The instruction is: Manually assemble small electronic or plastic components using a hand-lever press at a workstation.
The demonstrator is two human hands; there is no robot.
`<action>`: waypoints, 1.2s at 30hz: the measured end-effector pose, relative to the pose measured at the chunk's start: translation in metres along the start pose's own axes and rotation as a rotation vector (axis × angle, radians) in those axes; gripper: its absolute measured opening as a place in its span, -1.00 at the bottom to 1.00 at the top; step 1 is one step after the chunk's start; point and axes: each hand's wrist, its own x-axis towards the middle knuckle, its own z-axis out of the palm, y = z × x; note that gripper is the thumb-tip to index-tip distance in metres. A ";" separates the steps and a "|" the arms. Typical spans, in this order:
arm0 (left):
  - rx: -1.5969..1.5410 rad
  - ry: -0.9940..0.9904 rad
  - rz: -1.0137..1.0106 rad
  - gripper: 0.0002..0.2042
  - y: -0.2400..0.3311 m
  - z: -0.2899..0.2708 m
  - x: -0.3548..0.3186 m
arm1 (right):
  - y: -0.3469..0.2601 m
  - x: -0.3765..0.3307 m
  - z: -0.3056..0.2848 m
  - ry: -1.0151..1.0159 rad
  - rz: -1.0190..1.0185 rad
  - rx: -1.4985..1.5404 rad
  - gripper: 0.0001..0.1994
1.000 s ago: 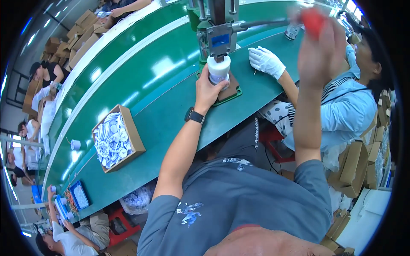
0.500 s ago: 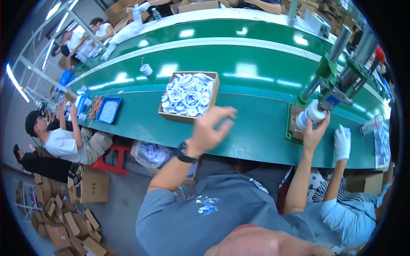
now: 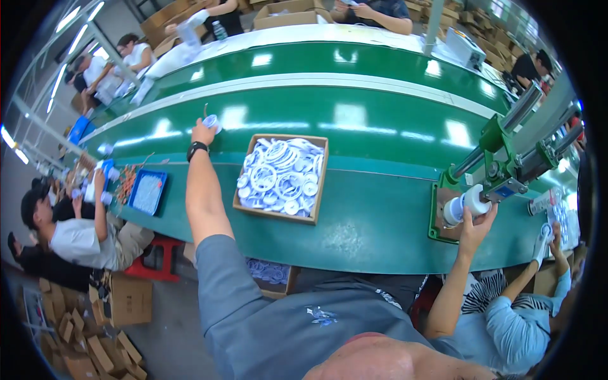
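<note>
Left, out on the green belt (image 3: 285, 101): white cup-shaped part (image 3: 212, 123), left hand (image 3: 202, 134) stretched to it, fingers against its near side; whether closed on it, cannot tell.
Press (image 3: 502, 172), right side: right hand (image 3: 477, 228) below a thick white round piece (image 3: 475, 200), thumb and fingers narrowed against its lower edge; second white part (image 3: 453, 211) just beside, over the base plate (image 3: 447, 196).
Step, my judgement: left fetching from the belt, right steadying at the press.
Next move, judged: firm pinch on the cup wall, minding the thin stalk (image 3: 204, 110) behind.
Cup looks: small, round, pale, apparently hollow.
Press pieces: smooth, white; the thick one tilted in this view.
Cardboard box (image 3: 272, 215): between the hands, heaped with white rings and discs (image 3: 278, 180).
</note>
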 end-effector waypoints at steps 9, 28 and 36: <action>-0.241 0.114 0.128 -0.18 -0.024 0.040 0.094 | 0.001 -0.002 0.032 0.026 0.018 0.091 -0.21; -0.725 -0.818 1.109 -0.36 0.296 -0.078 -0.401 | 0.013 0.015 -0.019 0.292 -0.058 -0.151 -0.25; -0.864 -0.472 0.626 -0.25 0.294 -0.083 -0.455 | 0.054 0.015 -0.096 0.337 -0.270 -0.805 -0.39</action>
